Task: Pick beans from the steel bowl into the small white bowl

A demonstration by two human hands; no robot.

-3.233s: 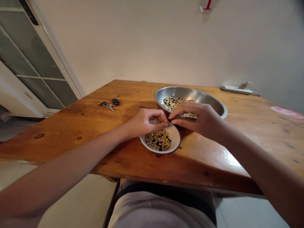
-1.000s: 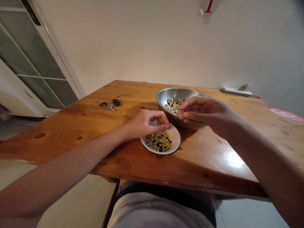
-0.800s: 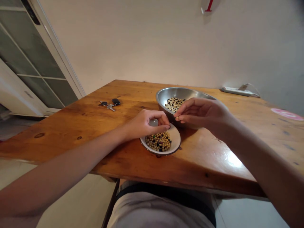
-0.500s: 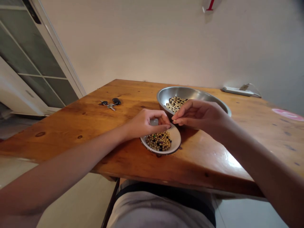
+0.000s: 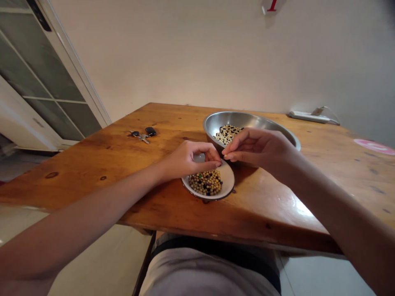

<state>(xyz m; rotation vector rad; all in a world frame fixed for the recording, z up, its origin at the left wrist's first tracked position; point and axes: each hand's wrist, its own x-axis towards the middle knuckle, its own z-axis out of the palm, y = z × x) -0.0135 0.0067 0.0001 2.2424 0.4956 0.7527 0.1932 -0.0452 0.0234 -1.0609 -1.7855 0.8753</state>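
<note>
Right hand [image 5: 261,150] has come leftward since the earlier frame, back toward the plate. It now hovers over the near side of a stainless steel bowl [image 5: 247,119], its fingertips [image 5: 226,155] pinched close together; whether a bean sits between them cannot be told. Left hand [image 5: 191,160]: fingers curled in a loose ring, tips [image 5: 217,163] at the upper rim of a white enamel plate [image 5: 226,181] with a dark edge; what, if anything, they grip is hidden. Contents: pale, black and a few green beans [image 5: 205,183] heaped on the plate; more pale and black beans [image 5: 227,133] in the bowl. Risk — a knock from either hand could tilt the plate, which lies near the bowl, and scatter beans across the wooden table [image 5: 92,172]. Around: car keys [image 5: 142,136] left of the bowl, a power strip [image 5: 307,117] by the wall. In the way — the right hand, over the gap between plate and bowl.
</note>
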